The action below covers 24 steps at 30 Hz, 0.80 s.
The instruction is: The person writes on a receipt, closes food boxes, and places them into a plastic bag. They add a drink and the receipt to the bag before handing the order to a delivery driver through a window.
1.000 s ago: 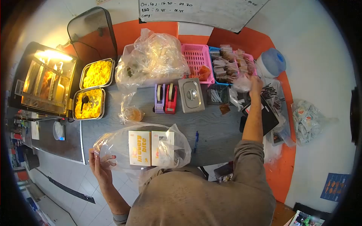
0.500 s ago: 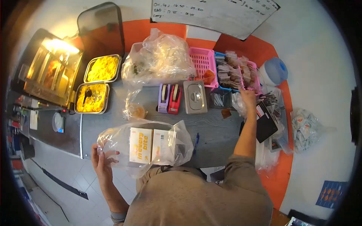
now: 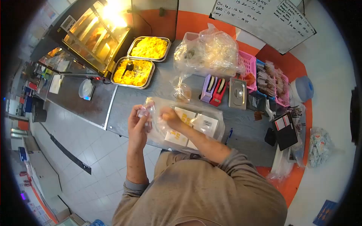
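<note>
A clear plastic bag [image 3: 158, 132] lies on its side near the counter's front edge, with two white boxes inside it. The left box [image 3: 175, 138] carries yellow lettering, and the right box [image 3: 207, 126] has a barcode on top. At the bag's mouth, my left hand [image 3: 138, 122] is closed on gathered plastic. My right hand [image 3: 171, 118] reaches across to the mouth with its fingers curled into a fist. It is slightly blurred, and whatever it may hold is hidden.
Two trays of yellow food [image 3: 150, 49] stand beside a lit warming cabinet [image 3: 94, 37]. Along the back are a large plastic-wrapped container [image 3: 211, 52], tape dispensers [image 3: 213, 90], a lidded steel pan [image 3: 237, 94] and baskets of packets [image 3: 269, 81]. A blue pen [image 3: 229, 135] lies right of the bag.
My right hand has come from the packet baskets at the right to the bag's mouth. My left hand has closed on the bag's edge. The view has shifted left.
</note>
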Available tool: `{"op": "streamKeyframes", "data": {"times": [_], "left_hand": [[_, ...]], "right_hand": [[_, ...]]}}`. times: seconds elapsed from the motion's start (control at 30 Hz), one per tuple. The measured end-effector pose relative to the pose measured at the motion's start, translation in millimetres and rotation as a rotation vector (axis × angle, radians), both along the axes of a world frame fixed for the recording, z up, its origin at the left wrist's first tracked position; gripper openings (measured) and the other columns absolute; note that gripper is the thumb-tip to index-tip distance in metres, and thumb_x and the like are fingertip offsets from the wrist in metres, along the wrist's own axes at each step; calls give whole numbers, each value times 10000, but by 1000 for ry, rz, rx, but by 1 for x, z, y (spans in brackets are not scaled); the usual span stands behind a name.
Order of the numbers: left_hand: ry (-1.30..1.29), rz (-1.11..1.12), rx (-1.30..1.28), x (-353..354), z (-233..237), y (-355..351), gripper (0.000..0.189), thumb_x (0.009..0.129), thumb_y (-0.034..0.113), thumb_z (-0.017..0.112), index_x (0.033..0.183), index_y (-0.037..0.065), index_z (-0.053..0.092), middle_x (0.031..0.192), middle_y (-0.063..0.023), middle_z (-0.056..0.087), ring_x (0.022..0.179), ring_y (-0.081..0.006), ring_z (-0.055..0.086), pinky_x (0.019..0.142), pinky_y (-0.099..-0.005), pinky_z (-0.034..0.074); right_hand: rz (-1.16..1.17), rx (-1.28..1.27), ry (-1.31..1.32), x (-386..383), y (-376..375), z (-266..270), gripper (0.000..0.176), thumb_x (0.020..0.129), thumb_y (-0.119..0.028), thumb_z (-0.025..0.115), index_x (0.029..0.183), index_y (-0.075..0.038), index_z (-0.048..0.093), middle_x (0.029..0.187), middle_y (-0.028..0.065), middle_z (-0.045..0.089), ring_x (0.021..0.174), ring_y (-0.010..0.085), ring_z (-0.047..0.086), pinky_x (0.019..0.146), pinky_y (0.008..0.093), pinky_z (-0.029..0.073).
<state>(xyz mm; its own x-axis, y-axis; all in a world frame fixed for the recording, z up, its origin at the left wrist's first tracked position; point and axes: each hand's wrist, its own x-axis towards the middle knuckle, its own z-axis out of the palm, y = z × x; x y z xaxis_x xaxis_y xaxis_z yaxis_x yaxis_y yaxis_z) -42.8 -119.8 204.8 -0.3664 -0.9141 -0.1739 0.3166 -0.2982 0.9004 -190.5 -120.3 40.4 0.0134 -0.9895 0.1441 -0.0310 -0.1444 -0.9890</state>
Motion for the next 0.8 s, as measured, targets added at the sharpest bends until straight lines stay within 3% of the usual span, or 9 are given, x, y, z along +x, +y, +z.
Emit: {"op": "streamKeyframes", "data": {"times": [0.17, 0.2, 0.3, 0.43, 0.5, 0.6, 0.7, 0.73, 0.8], "left_hand": [[-41, 75, 2, 15, -4, 1, 196, 915, 59, 570, 1087, 127, 505, 1217, -92, 608, 641, -9, 448, 510, -160, 342], [-24, 53, 16, 17, -7, -1, 196, 915, 60, 570, 1088, 128, 507, 1218, -95, 608, 651, -12, 460, 520, -160, 355], [-27, 6, 34, 27, -12, -6, 187, 917, 77, 570, 1082, 141, 509, 1240, -98, 600, 657, -15, 472, 518, -150, 360], [-8, -8, 59, 26, -9, -12, 154, 923, 55, 555, 1050, 131, 513, 1256, -130, 594, 641, -8, 486, 510, -136, 380], [-38, -1, 63, 24, -9, -13, 148, 925, 59, 553, 1045, 132, 506, 1271, -140, 585, 631, 1, 484, 498, -128, 377], [-78, 28, 40, 24, -9, -13, 152, 926, 72, 559, 1056, 133, 510, 1276, -136, 582, 640, 1, 487, 510, -136, 385], [-124, 40, 3, 26, -8, -7, 147, 939, 123, 563, 1076, 158, 522, 1253, -84, 599, 657, 6, 476, 500, -146, 332], [-153, 69, -2, 24, -7, -5, 139, 943, 151, 567, 1074, 162, 523, 1245, -70, 605, 655, 7, 476, 503, -146, 331], [-154, 107, 16, 23, -5, 0, 151, 936, 117, 563, 1075, 156, 519, 1256, -91, 598, 662, 3, 484, 514, -147, 357]], "right_hand": [[-22, -342, 1117, 55, -17, -66, 272, 869, -72, 452, 1071, -31, 629, 966, 207, 648, 994, 331, 617, 935, 455, 436], [259, 115, 1163, 52, -21, -24, 280, 902, -157, 458, 1041, -77, 687, 1074, 189, 654, 1137, 295, 578, 1012, 461, 394], [623, 157, 1629, 51, -23, -29, 263, 898, -177, 479, 964, -136, 730, 1102, 136, 668, 1148, 286, 577, 1012, 447, 392], [867, 358, 1615, 47, 3, -14, 269, 876, -183, 513, 1030, -71, 702, 1117, 83, 679, 1119, 319, 594, 1067, 426, 343], [201, -85, 1207, 15, 46, 42, 284, 911, -164, 472, 1060, -64, 693, 1144, 111, 669, 1164, 287, 575, 1041, 407, 377], [318, 151, 72, -97, 89, 166, 251, 907, -87, 466, 1020, -10, 677, 1086, 153, 676, 1022, 232, 637, 915, 314, 464], [-762, -32, 899, -265, 143, 191, 272, 963, -159, 454, 979, -15, 684, 1024, 133, 689, 918, 239, 650, 853, 373, 492], [-1080, 58, 727, -329, 157, 155, 285, 962, -190, 456, 977, -21, 685, 1007, 155, 689, 907, 310, 656, 834, 423, 494], [-1268, 798, 1019, -439, 197, 78, 380, 932, -368, 501, 1067, -57, 673, 1055, 231, 651, 1000, 419, 605, 894, 480, 462]]}}
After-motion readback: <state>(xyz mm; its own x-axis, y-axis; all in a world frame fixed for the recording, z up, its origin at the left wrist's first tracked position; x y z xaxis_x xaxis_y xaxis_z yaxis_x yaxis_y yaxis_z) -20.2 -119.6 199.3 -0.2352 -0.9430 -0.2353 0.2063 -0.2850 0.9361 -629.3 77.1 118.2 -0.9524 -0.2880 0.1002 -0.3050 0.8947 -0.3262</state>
